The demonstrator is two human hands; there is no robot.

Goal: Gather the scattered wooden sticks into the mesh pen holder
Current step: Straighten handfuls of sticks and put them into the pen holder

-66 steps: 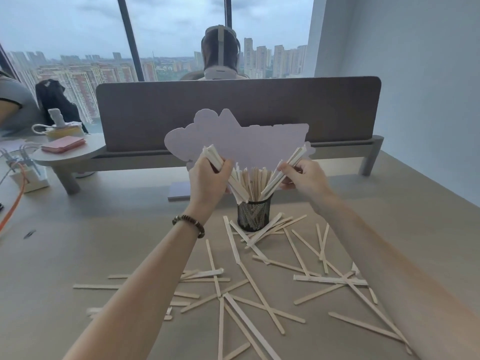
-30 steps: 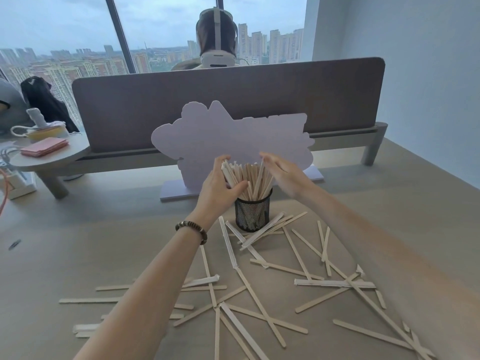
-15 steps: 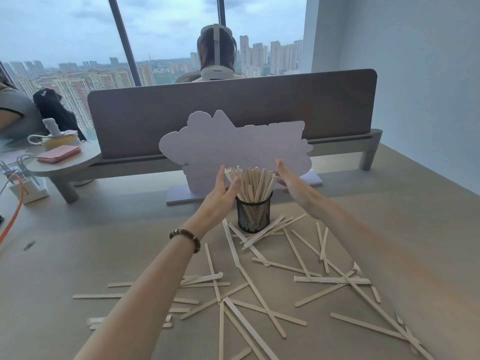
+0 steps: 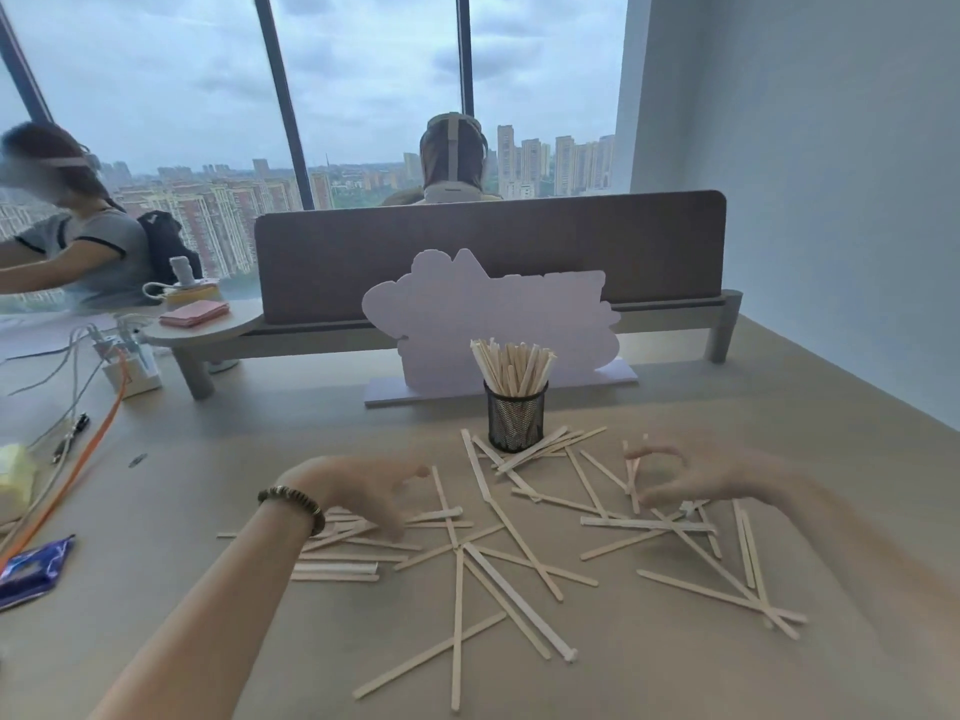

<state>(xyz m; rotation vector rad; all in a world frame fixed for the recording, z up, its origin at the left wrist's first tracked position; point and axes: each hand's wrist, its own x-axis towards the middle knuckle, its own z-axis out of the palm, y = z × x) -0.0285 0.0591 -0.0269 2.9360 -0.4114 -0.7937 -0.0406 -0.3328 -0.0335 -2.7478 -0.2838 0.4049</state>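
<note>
A black mesh pen holder (image 4: pixel 515 422) stands upright on the beige table, packed with upright wooden sticks (image 4: pixel 513 365). Many more wooden sticks (image 4: pixel 511 543) lie scattered and crossed on the table in front of it. My left hand (image 4: pixel 363 492), with a bead bracelet on its wrist, hovers low over the left cluster of sticks, fingers spread and blurred. My right hand (image 4: pixel 691 478) is over the right cluster, thumb and fingers curved apart above a stick. Neither hand holds anything that I can see.
A white cut-out sign (image 4: pixel 488 324) on a flat base stands just behind the holder, before a grey divider (image 4: pixel 488 252). Cables and a power block (image 4: pixel 130 366) lie at the left, a blue packet (image 4: pixel 31 569) near the left edge. Two other people sit beyond.
Both hands have let go of the sticks in the holder and dropped toward me, down to the scattered sticks on the table. The bundle now stands in the holder on its own.
</note>
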